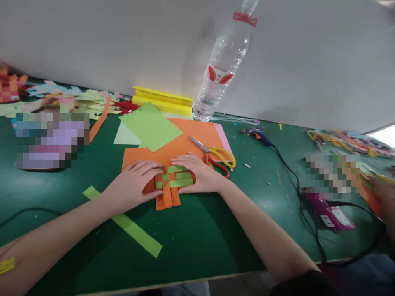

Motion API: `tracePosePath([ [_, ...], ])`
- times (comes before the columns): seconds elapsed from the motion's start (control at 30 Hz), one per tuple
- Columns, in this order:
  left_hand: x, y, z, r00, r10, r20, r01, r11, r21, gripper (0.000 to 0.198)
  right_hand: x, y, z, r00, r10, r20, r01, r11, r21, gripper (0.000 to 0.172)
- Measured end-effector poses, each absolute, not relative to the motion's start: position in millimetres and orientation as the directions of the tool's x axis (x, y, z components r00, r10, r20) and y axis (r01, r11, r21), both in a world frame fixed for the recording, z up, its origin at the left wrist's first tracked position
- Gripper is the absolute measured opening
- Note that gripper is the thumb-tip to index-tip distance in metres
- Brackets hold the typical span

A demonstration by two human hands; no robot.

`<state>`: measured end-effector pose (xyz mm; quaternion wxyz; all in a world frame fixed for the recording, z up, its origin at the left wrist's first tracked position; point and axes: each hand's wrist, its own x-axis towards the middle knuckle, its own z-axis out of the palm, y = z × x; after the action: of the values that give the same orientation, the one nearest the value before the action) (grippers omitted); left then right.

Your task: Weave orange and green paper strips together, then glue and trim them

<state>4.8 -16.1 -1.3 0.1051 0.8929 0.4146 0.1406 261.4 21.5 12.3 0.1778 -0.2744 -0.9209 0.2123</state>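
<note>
Between my two hands lies a small weave of orange and green paper strips (167, 187), its orange ends pointing toward me. My left hand (135, 183) curls round its left side, thumb at the lower edge and fingers on top. On the other side my right hand (202, 174) grips the ends of the green strips, fingers along the top edge and thumb below. A loose green paper strip (138, 234) lies on the table, passing under my left forearm. Behind my hands are orange paper sheets (185, 142) and a green sheet (151, 125). Scissors (214, 154) with yellow and red handles rest beside my right hand.
A clear plastic bottle (220, 61) stands against the wall by a yellow folded piece (162, 100). Paper scraps (61, 98) heap at the back left. Right of me lie a glue gun (262, 137) with its cord and a purple power strip (331, 213). Another person's hand (384, 197) shows at far right.
</note>
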Motion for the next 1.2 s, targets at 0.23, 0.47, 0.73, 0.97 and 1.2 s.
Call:
tracePosePath([
  [0.23, 4.9, -16.8, -1.0, 0.623, 0.763, 0.173, 0.712, -0.645, 0.278, 0.050, 264.9, 22.7, 14.5, -0.782, 0.591, 0.199, 0.441, 0.750, -0.494, 0.074],
  [0.47, 5.7, -18.0, -2.8, 0.618, 0.767, 0.173, 0.730, -0.641, 0.235, 0.064, 261.0, 19.8, 12.4, -0.782, 0.588, 0.206, 0.432, 0.750, -0.500, 0.073],
  [0.73, 5.9, -17.8, -1.5, 0.624, 0.765, 0.159, 0.729, -0.643, 0.236, 0.061, 258.0, 18.0, 11.9, -0.781, 0.579, 0.232, 0.408, 0.756, -0.512, 0.069],
  [0.97, 5.7, -17.8, -2.5, 0.623, 0.766, 0.159, 0.731, -0.642, 0.231, 0.059, 257.2, 18.7, 11.1, -0.781, 0.571, 0.253, 0.390, 0.762, -0.516, 0.068],
  [1.2, 6.2, -19.2, 1.5, 0.635, 0.748, 0.194, 0.704, -0.663, 0.254, 0.060, 260.9, 20.9, 11.5, -0.775, 0.576, 0.260, 0.392, 0.761, -0.516, 0.071],
])
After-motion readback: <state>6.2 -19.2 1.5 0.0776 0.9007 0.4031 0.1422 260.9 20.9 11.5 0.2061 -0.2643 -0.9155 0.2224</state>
